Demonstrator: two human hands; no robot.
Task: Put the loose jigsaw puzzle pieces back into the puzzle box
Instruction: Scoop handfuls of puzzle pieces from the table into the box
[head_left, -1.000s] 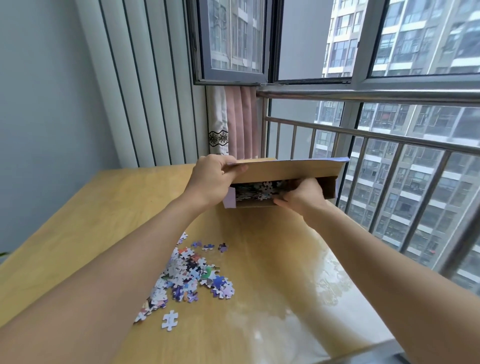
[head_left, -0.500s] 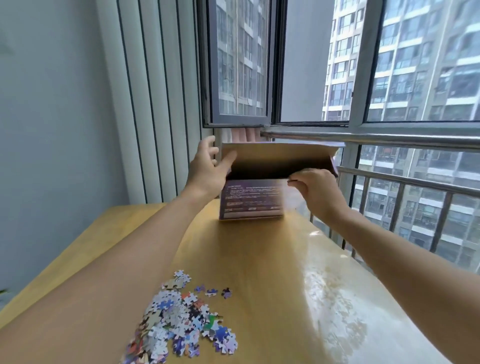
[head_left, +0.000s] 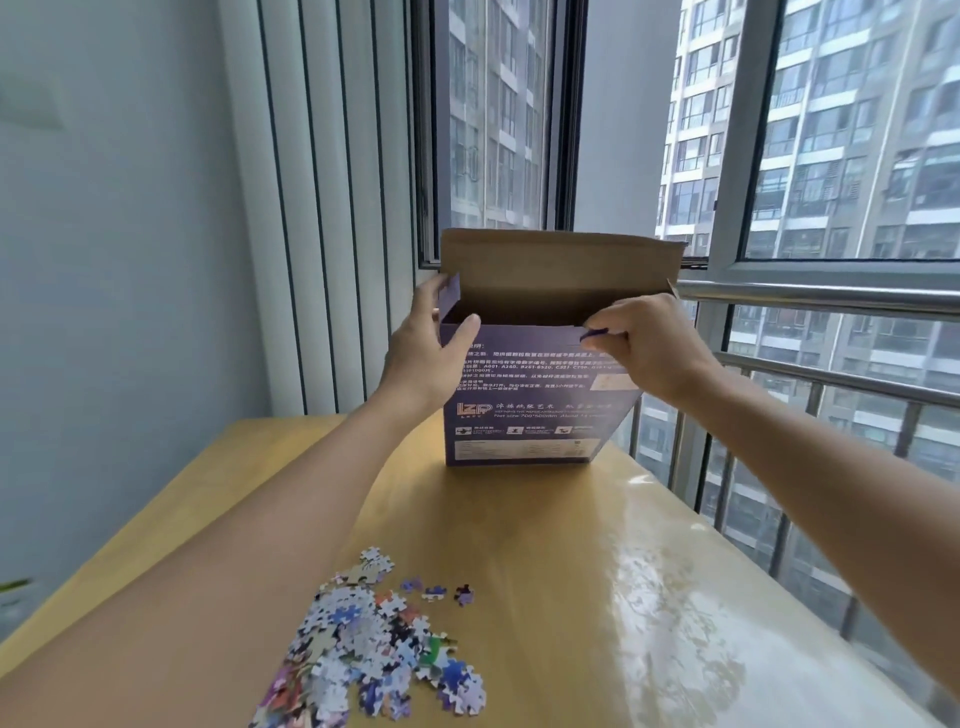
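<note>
Two bare hands hold a tall purple cardboard puzzle box (head_left: 524, 400) that stands upright at the far end of the shiny yellow wooden bench (head_left: 597, 571). The box top is open, and its brown lid flap (head_left: 561, 265) sticks up at the back. The left hand (head_left: 423, 353) rests against the box's left side, with the thumb lying on the front wall and the fingers reaching round a small side flap. The right hand (head_left: 649, 345) has curled fingers that pinch the top front edge of the box near its right corner. A pile of loose, colourful jigsaw puzzle pieces (head_left: 374, 649) lies on the bench close to the person, well apart from the box. Behind the box are a window and a metal railing (head_left: 831, 296).
</note>
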